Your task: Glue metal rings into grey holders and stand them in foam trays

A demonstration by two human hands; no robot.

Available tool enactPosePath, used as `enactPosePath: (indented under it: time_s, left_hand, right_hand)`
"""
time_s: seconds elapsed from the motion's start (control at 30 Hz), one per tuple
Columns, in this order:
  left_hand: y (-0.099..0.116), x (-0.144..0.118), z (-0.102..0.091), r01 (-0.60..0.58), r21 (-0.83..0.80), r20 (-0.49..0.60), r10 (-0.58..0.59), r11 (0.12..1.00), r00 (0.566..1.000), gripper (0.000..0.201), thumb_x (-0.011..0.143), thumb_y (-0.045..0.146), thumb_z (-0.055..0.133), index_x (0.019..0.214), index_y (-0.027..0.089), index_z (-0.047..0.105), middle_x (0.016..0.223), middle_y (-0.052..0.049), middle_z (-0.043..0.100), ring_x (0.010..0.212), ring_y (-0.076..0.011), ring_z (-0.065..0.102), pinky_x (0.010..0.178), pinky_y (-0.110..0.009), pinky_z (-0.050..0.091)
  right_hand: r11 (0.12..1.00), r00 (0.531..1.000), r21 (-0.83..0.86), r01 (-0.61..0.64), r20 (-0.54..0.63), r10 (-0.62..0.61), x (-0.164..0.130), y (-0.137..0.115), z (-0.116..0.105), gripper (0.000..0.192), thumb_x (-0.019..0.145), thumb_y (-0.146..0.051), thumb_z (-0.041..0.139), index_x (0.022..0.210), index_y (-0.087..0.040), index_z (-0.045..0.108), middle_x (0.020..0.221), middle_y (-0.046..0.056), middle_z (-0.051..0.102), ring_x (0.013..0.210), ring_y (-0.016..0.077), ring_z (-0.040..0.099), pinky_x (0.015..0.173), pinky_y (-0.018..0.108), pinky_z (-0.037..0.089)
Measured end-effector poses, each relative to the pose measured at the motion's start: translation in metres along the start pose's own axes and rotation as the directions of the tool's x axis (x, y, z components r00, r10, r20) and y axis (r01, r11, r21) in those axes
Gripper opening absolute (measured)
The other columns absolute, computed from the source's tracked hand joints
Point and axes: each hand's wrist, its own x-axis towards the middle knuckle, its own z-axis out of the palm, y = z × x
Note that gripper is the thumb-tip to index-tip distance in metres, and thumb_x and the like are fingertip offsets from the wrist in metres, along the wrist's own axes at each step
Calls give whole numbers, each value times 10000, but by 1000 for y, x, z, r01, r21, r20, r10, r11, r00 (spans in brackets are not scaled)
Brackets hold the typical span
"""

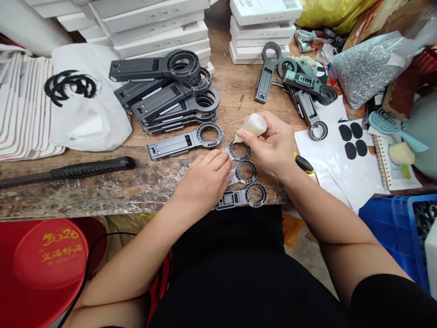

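My right hand [275, 143] is closed around a small white squeeze bottle [255, 125]. The bottle is tipped, its nozzle down at the ring of the farthest of three grey ring-ended brackets [240, 159] lined up at the table's front. My left hand [208, 180] lies over the brackets' arms, fingers flat and close together, covering most of them. Below it the nearest bracket [230, 199] shows its arm and ring. Just beyond my left hand lies a separate ring-ended bracket [174, 146].
A pile of brackets [160, 98] sits behind, before stacked white boxes [160, 27]. Left are black rings [70, 86] on a white bag [88, 123] and a black-handled bar [92, 168]. Right are more brackets [303, 91], black oval pads [355, 132] and a blue crate [385, 237].
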Motion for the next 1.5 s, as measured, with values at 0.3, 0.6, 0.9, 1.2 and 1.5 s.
enactPosePath:
  time_s: [0.3, 0.6, 0.9, 1.2, 1.5]
  left_hand:
    - [-1, -1, 0, -11, 25, -4, 11, 1000, 1000, 275, 1081, 229, 503, 1208, 109, 716, 1308, -182, 747, 1276, -339, 688, 1057, -500, 582]
    - [-1, -1, 1, 6, 12, -1, -6, 1000, 1000, 283, 1076, 239, 508, 1231, 131, 719, 1324, -179, 744, 1289, -334, 679, 1077, -514, 571]
    - [0, 0, -2, 6, 51, 30, -7, 999, 1000, 306, 1088, 249, 489, 1230, 111, 723, 1341, -181, 743, 1311, -328, 675, 1092, -496, 575]
    - [1, 0, -2, 16, 17, 32, -16, 1000, 999, 302, 1083, 243, 499, 1227, 104, 725, 1345, -196, 737, 1310, -337, 676, 1108, -525, 569]
    - [0, 0, -1, 22, -7, 25, -21, 1000, 999, 297, 1074, 239, 516, 1221, 100, 733, 1349, -208, 729, 1303, -346, 682, 1105, -530, 574]
  right_hand:
    - [999, 999, -40, 10, -53, -12, -1, 9, -19, 401, 909, -665, 750, 965, -269, 715, 864, 13, 702, 812, 202, 649, 789, 395, 582]
    - [1000, 999, -11, -6, -54, 6, -23, 3, -33, 279, 912, -505, 805, 938, -240, 723, 863, 12, 728, 757, 182, 648, 720, 357, 535]
    - [1000, 997, 18, 16, -81, -14, -18, 9, -30, 305, 906, -534, 808, 926, -245, 714, 839, -7, 697, 768, 173, 635, 744, 351, 531]
    - [998, 997, 20, 58, -59, -57, 4, 12, -13, 374, 901, -613, 786, 930, -250, 705, 798, -25, 645, 744, 156, 593, 765, 351, 544]
    - [998, 998, 22, 56, -13, -56, 6, 2, -3, 364, 920, -604, 770, 948, -248, 701, 810, -22, 651, 747, 155, 591, 773, 353, 549]
